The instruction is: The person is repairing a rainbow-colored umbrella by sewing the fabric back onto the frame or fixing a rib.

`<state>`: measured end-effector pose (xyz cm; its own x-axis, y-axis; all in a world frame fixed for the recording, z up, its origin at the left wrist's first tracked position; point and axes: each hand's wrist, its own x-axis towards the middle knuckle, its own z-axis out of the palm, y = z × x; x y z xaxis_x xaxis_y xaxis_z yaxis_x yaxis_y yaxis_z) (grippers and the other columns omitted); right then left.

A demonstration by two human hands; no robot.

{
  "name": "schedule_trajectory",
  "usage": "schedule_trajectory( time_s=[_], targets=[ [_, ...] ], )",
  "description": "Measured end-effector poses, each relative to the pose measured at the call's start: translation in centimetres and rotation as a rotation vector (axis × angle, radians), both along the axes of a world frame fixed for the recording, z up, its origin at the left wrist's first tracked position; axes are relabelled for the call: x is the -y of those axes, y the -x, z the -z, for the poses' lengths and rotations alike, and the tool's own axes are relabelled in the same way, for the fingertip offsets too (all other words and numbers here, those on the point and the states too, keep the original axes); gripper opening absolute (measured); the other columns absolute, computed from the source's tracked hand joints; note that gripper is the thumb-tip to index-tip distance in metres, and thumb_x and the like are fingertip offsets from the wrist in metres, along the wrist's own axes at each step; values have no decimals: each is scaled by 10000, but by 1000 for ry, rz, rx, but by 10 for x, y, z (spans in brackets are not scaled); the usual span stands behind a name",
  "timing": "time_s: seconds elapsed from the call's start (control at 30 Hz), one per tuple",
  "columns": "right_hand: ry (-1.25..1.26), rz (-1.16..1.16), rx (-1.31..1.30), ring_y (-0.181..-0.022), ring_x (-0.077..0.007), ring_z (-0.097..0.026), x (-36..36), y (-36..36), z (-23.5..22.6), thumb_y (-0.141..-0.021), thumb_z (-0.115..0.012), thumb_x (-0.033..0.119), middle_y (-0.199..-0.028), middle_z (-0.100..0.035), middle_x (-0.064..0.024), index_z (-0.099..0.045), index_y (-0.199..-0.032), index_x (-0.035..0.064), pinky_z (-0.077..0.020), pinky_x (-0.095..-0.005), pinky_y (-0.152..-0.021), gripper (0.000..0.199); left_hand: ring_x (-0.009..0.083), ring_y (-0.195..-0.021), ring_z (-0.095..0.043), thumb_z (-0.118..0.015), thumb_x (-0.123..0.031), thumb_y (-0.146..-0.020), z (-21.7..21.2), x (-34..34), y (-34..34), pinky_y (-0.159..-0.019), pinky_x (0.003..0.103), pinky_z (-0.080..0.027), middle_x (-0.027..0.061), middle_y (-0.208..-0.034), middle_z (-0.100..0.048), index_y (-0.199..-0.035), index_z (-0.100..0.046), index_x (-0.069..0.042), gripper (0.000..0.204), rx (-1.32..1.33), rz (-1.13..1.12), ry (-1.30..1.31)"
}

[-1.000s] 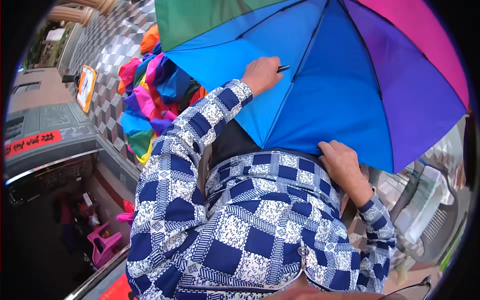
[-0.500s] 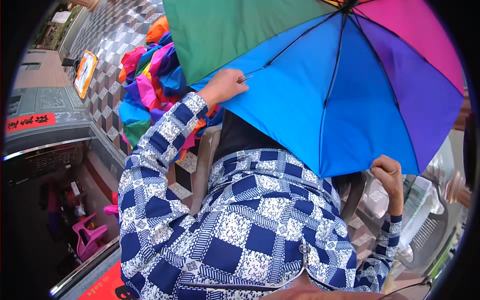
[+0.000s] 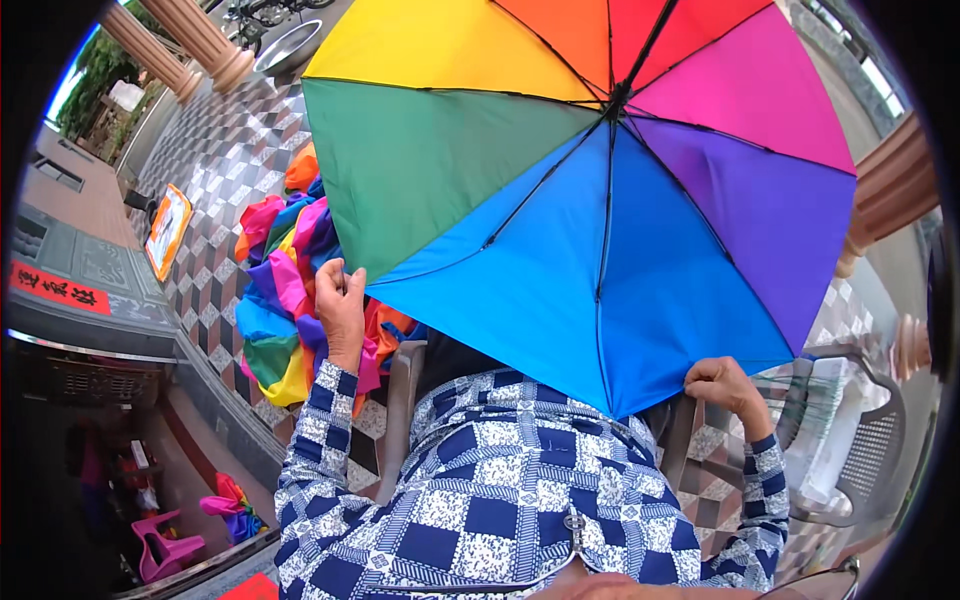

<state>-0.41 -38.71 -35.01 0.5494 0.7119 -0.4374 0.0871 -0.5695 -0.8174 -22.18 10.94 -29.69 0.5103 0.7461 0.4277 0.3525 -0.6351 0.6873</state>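
Observation:
A rainbow-coloured umbrella [image 3: 480, 180] is spread open before me, its black ribs and hub facing me. The blue panels' edge lies above my lap. My left hand [image 3: 342, 312] is closed, fingertips pinched, right beside the canopy corner where the green and light blue panels meet. What it pinches, if anything, is too small to make out. At the lower right edge of the dark blue panel, my right hand [image 3: 728, 392] is curled with its fingertips gripping the fabric. A thin rib runs from the hub toward the left corner.
Bunched multicoloured fabric [image 3: 285, 285] is heaped on the tiled floor to my left. Chair arms [image 3: 402, 405] flank me. A grey chair [image 3: 865, 450] with a pale bundle stands at right. Behind the doorway at left are a pink stool [image 3: 165, 550] and another colourful bundle [image 3: 235, 508].
The umbrella has shifted down and left, bringing its hub and more panels into view. My left hand has moved from the rib's thin end to the canopy corner. My right hand sits lower.

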Motion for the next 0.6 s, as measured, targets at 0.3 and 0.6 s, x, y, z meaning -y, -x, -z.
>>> schedule_trajectory(
  time_s=[0.3,0.6],
  targets=[
    [-377,-183,189,-643,-129,-579,-132,-34,-50,-735,-620,87,-721,-625,-75,-645,-780,-7,-457,-260,-567,107,30,-448,-382,-612,-153,-835,9,-30,-3,-400,185,-285,-50,-599,-445,-775,-522,-77,133,-95,61,606],
    [-691,-390,514,-741,-307,-602,-341,31,7,-753,-625,189,-800,-629,-140,-646,-877,44,-477,-395,-647,193,37,-403,-335,-604,-225,-858,2,-8,7,-368,199,-238,-48,-542,-415,-708,-493,-106,222,41,84,794]
  ],
)
